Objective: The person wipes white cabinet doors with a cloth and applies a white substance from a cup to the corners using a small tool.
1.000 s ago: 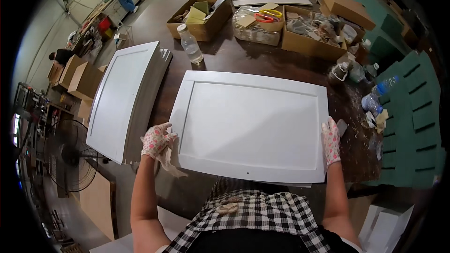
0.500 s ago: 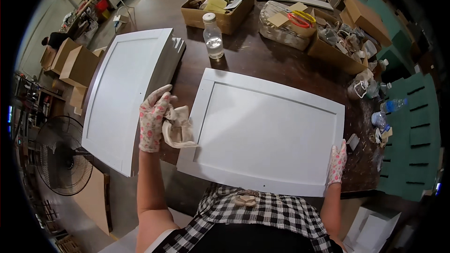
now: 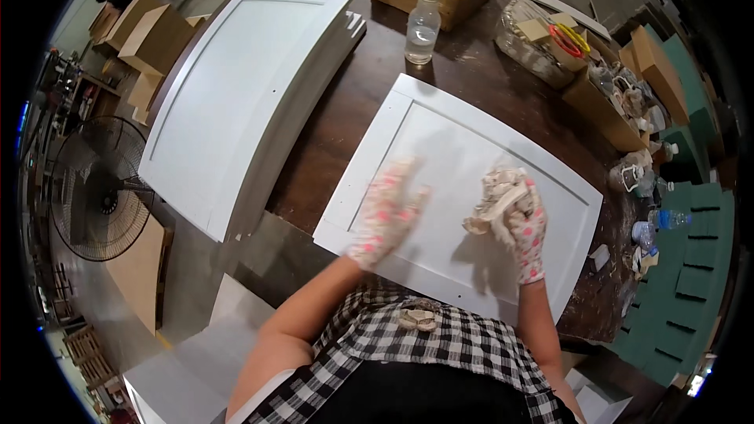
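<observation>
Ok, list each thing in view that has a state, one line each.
white panel: flat on the table, under both hands
left hand: gloved, open, palm down on the panel
right hand: gloved, closed around the rag
rag: crumpled, gripped
clear bottle: upright, capped

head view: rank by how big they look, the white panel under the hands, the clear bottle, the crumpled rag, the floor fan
1. white panel
2. floor fan
3. crumpled rag and clear bottle: these look about alike, and the bottle stands farther from the camera, so no ranking.

Workshop: white cabinet doors (image 3: 243, 102) on worn wooden table (image 3: 369, 110), cardboard boxes (image 3: 141, 27), floor fan (image 3: 98, 188)
</observation>
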`<state>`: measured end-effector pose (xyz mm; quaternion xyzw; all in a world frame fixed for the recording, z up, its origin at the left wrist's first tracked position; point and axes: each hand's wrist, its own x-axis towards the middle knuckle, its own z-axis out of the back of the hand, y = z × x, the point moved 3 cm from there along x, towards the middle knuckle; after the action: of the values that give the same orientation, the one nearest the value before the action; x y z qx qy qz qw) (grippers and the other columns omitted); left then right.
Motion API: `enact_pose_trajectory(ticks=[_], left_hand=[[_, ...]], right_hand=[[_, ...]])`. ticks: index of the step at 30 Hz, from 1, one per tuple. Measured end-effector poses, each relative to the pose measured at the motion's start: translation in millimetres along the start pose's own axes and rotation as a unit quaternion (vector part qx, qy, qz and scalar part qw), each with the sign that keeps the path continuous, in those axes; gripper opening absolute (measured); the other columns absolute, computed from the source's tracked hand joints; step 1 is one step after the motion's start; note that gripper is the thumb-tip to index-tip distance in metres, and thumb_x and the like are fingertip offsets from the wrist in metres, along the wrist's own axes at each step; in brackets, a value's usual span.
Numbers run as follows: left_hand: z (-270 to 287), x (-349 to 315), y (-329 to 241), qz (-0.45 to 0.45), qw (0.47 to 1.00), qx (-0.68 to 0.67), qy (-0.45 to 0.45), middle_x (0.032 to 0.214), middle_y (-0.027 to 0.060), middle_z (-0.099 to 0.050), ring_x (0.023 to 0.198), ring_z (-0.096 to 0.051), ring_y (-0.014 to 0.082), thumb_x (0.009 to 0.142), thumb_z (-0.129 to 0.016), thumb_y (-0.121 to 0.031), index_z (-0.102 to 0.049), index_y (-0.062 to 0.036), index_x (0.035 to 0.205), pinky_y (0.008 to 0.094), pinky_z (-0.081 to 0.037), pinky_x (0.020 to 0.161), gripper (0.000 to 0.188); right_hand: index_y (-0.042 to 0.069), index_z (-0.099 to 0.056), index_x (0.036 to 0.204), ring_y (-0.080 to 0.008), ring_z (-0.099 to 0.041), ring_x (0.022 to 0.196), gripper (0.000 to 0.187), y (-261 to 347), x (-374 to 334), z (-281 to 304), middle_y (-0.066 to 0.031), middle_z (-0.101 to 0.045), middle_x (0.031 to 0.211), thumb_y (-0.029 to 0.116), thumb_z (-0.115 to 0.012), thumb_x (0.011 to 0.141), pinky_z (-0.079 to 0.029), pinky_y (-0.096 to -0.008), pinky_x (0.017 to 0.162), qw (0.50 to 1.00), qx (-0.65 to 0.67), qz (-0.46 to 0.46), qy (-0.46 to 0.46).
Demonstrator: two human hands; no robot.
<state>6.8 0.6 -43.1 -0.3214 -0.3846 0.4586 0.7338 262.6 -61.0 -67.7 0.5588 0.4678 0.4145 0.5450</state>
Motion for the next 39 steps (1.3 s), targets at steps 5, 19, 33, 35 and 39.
enact_pose_trajectory(ticks=[5, 19, 33, 35, 39], left_hand=[[45.6, -24.3, 57.8, 0.121, 0.925, 0.36, -0.001, 0.134, 0.0233, -0.046, 0.118, -0.049, 0.0397, 0.078, -0.072, -0.036, -0.034, 0.0009, 0.141, 0.0484, -0.038, 0.1, 0.082], [47.3, -25.0, 54.8, 0.283, 0.927, 0.229, 0.088, 0.13, 0.0239, -0.052, 0.112, -0.056, 0.0381, 0.089, -0.059, -0.04, -0.036, 0.0048, 0.138, 0.0441, -0.043, 0.096, 0.07], [39.2, -25.3, 63.8, 0.213, 0.919, 0.328, 0.049, 0.115, 0.0228, -0.06, 0.089, -0.065, 0.037, 0.085, -0.063, -0.036, -0.034, -0.0023, 0.142, 0.0447, -0.052, 0.077, 0.072], [42.7, -29.2, 67.0, 0.241, 0.919, 0.308, 0.045, 0.117, 0.0234, -0.06, 0.092, -0.064, 0.0374, 0.086, -0.063, -0.034, -0.034, -0.002, 0.142, 0.0445, -0.052, 0.079, 0.071], [39.0, -29.4, 69.1, 0.229, 0.921, 0.312, 0.042, 0.12, 0.025, -0.058, 0.101, -0.061, 0.0389, 0.087, -0.063, -0.028, -0.033, -0.0016, 0.142, 0.0427, -0.05, 0.085, 0.068]], right_hand=[[0.004, -0.044, 0.136, -0.0267, -0.057, 0.113, 0.053, 1.4, 45.8, -57.2, -0.0149, -0.054, 0.126, 0.006, -0.055, 0.084, -0.049, -0.037, 0.091, 0.995, 0.083, -0.032, 0.054], [0.006, -0.064, 0.102, -0.0343, -0.059, 0.1, 0.029, -14.3, 229.4, -208.2, -0.0167, -0.063, 0.107, 0.023, -0.052, 0.082, -0.048, -0.0463, 0.081, 0.682, -0.692, 0.233, 0.034], [0.015, -0.061, 0.105, -0.0263, -0.058, 0.097, 0.031, 3.4, 160.6, -118.3, -0.0068, -0.06, 0.102, 0.03, -0.056, 0.078, -0.045, -0.0452, 0.079, 0.702, -0.59, 0.387, -0.096], [0.014, -0.06, 0.1, -0.0251, -0.058, 0.096, 0.026, 15.5, 152.5, -85.7, -0.0061, -0.059, 0.1, 0.03, -0.055, 0.079, -0.045, -0.0447, 0.079, 0.723, -0.654, 0.221, -0.018], [0.011, -0.057, 0.096, -0.0264, -0.057, 0.093, 0.021, 9.7, 79.5, 92.9, -0.0089, -0.057, 0.095, 0.025, -0.053, 0.081, -0.045, -0.0449, 0.084, 0.723, -0.61, 0.274, -0.172]])
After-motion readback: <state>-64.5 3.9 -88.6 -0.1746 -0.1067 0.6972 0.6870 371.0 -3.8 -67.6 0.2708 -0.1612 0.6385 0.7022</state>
